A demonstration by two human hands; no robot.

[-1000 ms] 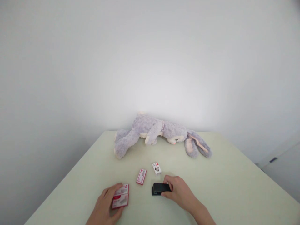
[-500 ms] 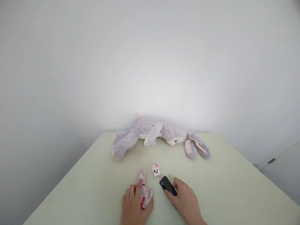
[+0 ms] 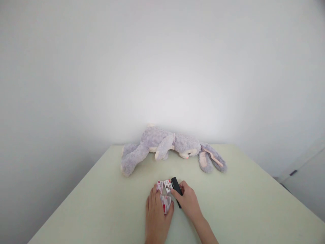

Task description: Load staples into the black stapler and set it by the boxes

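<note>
My left hand (image 3: 157, 211) curves around a small cluster of red-and-white staple boxes on the table. Its fingers lie along their left side, with the thumb at the right. One staple box (image 3: 159, 186) pokes out beyond the fingertips; two others, including a staple box (image 3: 167, 202) nearer me, lie between fingers and thumb, partly covered. My right hand (image 3: 188, 200) grips a black stapler (image 3: 177, 186) from its right side, thumb on the near left. Touching or almost touching the stapler is a small white box (image 3: 168, 186) with a dark picture on it.
A grey-purple plush rabbit (image 3: 162, 144) lies on its side along the back of the pale green table (image 3: 106, 203), ears to the right. Behind it rises a plain white wall (image 3: 162, 74).
My left hand has pushed the staple boxes to the right and away from me. My right hand has brought the stapler forward and left, up against the white box.
</note>
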